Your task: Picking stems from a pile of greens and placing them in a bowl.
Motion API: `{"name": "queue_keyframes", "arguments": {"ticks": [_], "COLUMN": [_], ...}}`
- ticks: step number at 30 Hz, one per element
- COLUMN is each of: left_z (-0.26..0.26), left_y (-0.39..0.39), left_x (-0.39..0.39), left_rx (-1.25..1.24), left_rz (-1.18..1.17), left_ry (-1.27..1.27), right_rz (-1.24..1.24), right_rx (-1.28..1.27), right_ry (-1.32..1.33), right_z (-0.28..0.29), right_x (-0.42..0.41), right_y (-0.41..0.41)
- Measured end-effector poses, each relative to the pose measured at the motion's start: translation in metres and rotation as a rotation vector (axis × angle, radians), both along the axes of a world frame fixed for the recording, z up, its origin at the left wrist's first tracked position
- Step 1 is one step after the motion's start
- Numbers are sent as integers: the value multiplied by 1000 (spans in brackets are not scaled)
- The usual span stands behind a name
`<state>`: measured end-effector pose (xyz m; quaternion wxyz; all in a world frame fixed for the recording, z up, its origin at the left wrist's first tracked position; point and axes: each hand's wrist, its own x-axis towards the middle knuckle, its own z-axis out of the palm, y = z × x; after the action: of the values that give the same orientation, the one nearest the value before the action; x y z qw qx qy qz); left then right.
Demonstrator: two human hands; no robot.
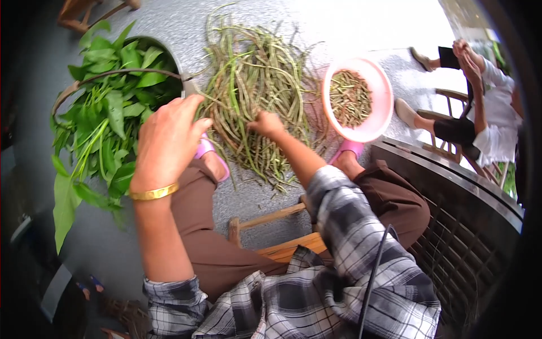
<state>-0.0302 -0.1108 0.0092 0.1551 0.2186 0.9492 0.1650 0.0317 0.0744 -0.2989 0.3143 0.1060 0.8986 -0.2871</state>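
A large heap of long green beans (258,84) lies on the speckled grey floor between my feet. My right hand (267,123) reaches into the heap, its fingers against the beans; whether it grips any is blurred. My left hand (169,131), with a gold bracelet (154,193) at the wrist, is raised left of the heap, near the basket's handle; its fingertips are partly hidden, and no held thing can be made out. Right of the heap stands a pink plastic basin (383,101) holding short cut bean pieces (350,98).
Leafy greens (114,106) fill a handled basket (173,63) at the left. A wooden stool (292,248) is beneath me. A dark metal lattice (453,237) stands at my right; beyond it another person (495,114) sits on a chair. A wooden stool leg (74,17) shows top left.
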Motion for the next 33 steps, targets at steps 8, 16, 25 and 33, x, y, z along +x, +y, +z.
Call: {"name": "queue_keyframes", "arguments": {"ticks": [8,16,25,33], "left_z": [4,8,-16,-20], "left_y": [19,49,94,148], "left_x": [1,6,3,0], "left_rx": [3,-23,-105,-132], "left_rz": [-72,-105,-217,-340], "left_ry": [8,-42,-92,-154], "right_rz": [-586,69,-747,-1029], "right_rx": [-401,240,430,237], "right_ry": [111,437,299,382], "right_z": [13,66,-13,-45], "right_x": [40,61,33,42], "right_y": [19,175,288,316]}}
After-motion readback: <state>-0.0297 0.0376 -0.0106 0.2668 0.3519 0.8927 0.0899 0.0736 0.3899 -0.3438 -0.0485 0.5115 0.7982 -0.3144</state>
